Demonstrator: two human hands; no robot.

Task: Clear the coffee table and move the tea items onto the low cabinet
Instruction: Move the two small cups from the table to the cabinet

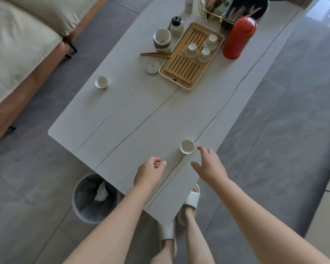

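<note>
- Reaching out over the near end of the counter [122, 121], our right hand [211, 165] is spread, fingers straight and apart, thumb out to the side; it holds nothing, and its fingertips sit just beside the nearest small white cup [187, 146] without clearly touching it.
- Our left hand [149, 171] hovers beside it with fingers curled loosely inward toward the thumb (whether anything tiny is pinched there we cannot tell; it looks empty).
- That near cup is round, glossy white ceramic, standing upright on the counter near its right edge.
- A second matching cup [101, 82] stands alone toward the left edge, well apart from the first.
- The counter is a pale grey rectangular slab with rounded corners, smooth and matte, crossed by thin dark veins.
- At the far end lies a slatted bamboo tea tray [181, 70] with a cream rim, carrying three white cups [191, 48].
- Just left of the tray we see wooden tongs [154, 54], a flat round white lid [152, 66], and a white-lined brewing cup with a brown band [162, 39].
- A smooth red thermos [239, 38] stands upright just right of the tray.
- On the grey tiled floor by the near left corner sits a round bin [94, 199] lined with a translucent bag.
</note>
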